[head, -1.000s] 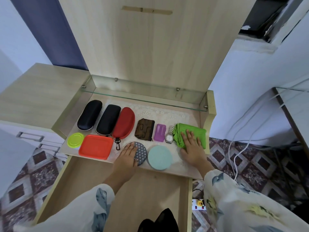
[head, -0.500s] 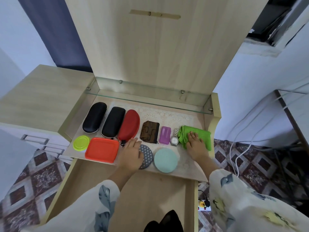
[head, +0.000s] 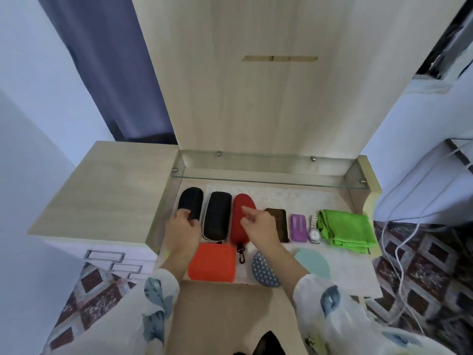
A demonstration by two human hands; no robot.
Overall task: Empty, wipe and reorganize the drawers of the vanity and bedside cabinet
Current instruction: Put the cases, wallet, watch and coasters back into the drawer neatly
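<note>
The vanity's top compartment [head: 358, 275] lies open under its raised lid [head: 256, 85]. In a row inside lie two black glasses cases [head: 191, 199] [head: 217, 216], a red case [head: 240, 202], a brown wallet [head: 278, 216], a purple item [head: 298, 228], a watch [head: 314, 230] and a folded green cloth [head: 345, 230]. In front lie an orange lid [head: 212, 262], a patterned disc [head: 263, 270] and a teal disc [head: 313, 261]. My left hand [head: 183, 230] grips the near end of the leftmost black case. My right hand [head: 258, 225] hovers over the red case with relaxed fingers, holding nothing.
A glass shelf [head: 268, 181] spans the back of the compartment. Below it a wooden drawer [head: 230, 303] is pulled out toward me. A side cabinet [head: 107, 180] with handled drawers [head: 103, 254] stands at the left. White cables [head: 399, 242] trail over the patterned floor at the right.
My right hand left the green cloth and moved left over the red case. My left hand left the patterned disc and took hold of the leftmost black case. The camera view tilted up.
</note>
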